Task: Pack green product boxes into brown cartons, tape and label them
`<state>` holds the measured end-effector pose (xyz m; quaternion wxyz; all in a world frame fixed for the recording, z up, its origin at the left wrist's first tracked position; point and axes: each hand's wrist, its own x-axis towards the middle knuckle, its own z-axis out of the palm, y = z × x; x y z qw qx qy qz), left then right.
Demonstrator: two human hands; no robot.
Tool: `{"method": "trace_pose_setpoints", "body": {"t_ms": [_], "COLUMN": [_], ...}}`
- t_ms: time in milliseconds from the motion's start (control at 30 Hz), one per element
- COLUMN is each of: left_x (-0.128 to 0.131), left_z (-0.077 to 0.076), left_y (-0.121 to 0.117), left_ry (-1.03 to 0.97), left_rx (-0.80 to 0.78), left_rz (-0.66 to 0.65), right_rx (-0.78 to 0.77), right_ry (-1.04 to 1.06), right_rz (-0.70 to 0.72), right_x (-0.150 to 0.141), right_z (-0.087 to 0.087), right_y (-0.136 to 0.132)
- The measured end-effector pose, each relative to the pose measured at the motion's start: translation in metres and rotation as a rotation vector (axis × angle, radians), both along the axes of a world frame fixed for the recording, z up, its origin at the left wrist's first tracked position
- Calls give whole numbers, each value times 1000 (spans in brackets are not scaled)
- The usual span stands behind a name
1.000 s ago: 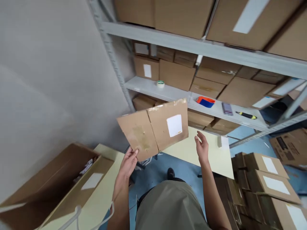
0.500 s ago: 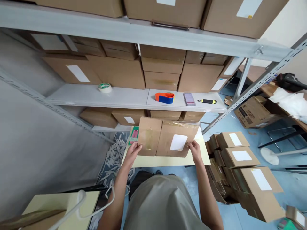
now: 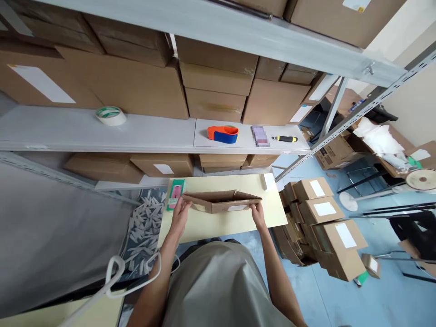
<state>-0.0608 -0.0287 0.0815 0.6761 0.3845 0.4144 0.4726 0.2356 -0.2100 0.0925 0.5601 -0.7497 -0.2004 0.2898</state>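
Over the pale yellow table (image 3: 218, 227), a folded cardboard box (image 3: 221, 206) is held partly spread, with a dark gap between its walls and a white label on the side towards me. My left hand (image 3: 180, 215) is closed on its left end. At the right end, my right hand (image 3: 258, 214) pinches the cardboard near the corner. Just beyond my left hand, a green and pink package (image 3: 175, 193) lies on the table. A small white box (image 3: 268, 181) sits at the table's far right corner.
A grey shelf (image 3: 153, 136) crosses behind the table, bearing a tape roll (image 3: 111, 116), an orange and blue tape dispenser (image 3: 223, 134) and a yellow-black utility knife (image 3: 285, 139). Stacked cartons (image 3: 325, 209) stand on the floor at right. A white curved tube (image 3: 114, 268) is near my left forearm.
My right hand took hold of the cardboard's right end. The flat cardboard swung over the table, tipped, and its walls parted. My view turned right, away from the open carton at left.
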Motion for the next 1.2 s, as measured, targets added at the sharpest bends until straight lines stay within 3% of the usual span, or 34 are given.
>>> {"method": "trace_pose_setpoints", "body": {"t_ms": [100,267,400,600,700,933,1100,1200], "left_x": [4,16,10,-24,-30,-24,-8,6], "left_z": [-5,-9,-17,-20,-19,-24,-12,-6], "left_y": [4,-3,-14,-35,-43,-40,-41,-44], "left_ry": [53,67,145,213,216,197,193,220], "left_rx": [-63,-85,-109,-283,-345,-357,-305,-250], "left_rz": [-31,-221,-175,-280,-273,-226,-219,-187], "right_rx": [11,35,64,67,23,-109,-87,-104], "right_ry": [14,-6,59,119,157,194,228,225], "right_rz": [56,122,134,42,41,365,550,591], "right_x": [-15,-46,-52,-19,0,29,39,44], "right_z": [3,8,12,14,15,29,32,27], "right_y": [4,15,18,4,4,28,49,57]}}
